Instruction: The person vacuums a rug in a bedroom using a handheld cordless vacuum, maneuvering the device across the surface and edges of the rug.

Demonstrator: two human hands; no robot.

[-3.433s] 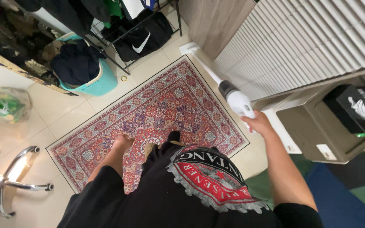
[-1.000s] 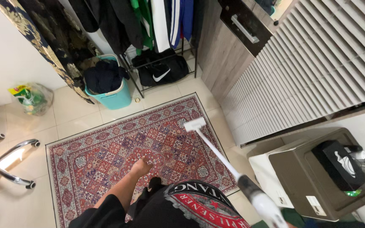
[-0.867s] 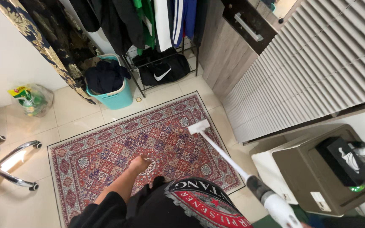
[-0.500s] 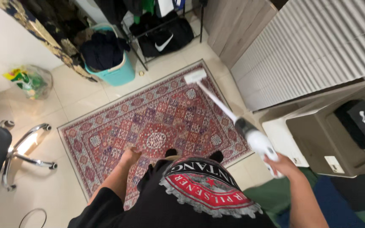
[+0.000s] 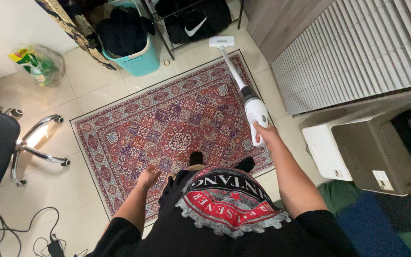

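My right hand [image 5: 265, 133] grips the handle of a white stick vacuum [image 5: 254, 112]. Its wand runs forward and its flat white head [image 5: 221, 41] rests on the tile just past the far edge of a red patterned rug [image 5: 167, 128]. My left hand [image 5: 148, 177] hangs loosely at my side above the near part of the rug, holding nothing, fingers lightly curled. I stand on the rug's near edge in dark socks and a black shirt with a red print.
A teal laundry basket [image 5: 138, 61] full of dark clothes and a black bag [image 5: 196, 21] under a clothes rack stand beyond the rug. An office chair [image 5: 5, 143] is at left, cables [image 5: 20, 233] lie at lower left, a printer [image 5: 381, 152] sits at right.
The vacuum was pulled back over the rug, then pushed forward again; its head now lies past the rug's far edge. My right arm has stretched out and the view has tilted down.
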